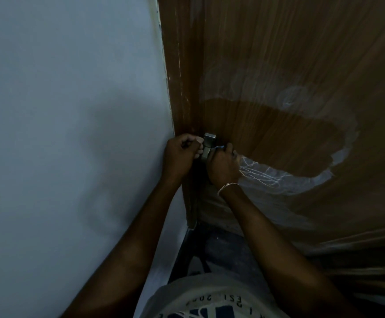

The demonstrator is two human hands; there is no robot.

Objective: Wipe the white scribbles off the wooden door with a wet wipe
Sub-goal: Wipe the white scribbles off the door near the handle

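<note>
Head view: your right hand (223, 166) pinches the wet wipe (218, 147); press firmly across the scribbles (261, 174) just beside that hand.

Left hand (179, 154), right hand (223, 167) at handle (209, 140)

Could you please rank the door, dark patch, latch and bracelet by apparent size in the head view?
Brown wooden door
dark damp patch
then grey metal latch and silver chain bracelet, too alike to rank

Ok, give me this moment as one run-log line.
stage: wiping by metal handle | right hand: grips wet wipe | left hand: curled beside handle | white scribbles: not yet wiped
</note>
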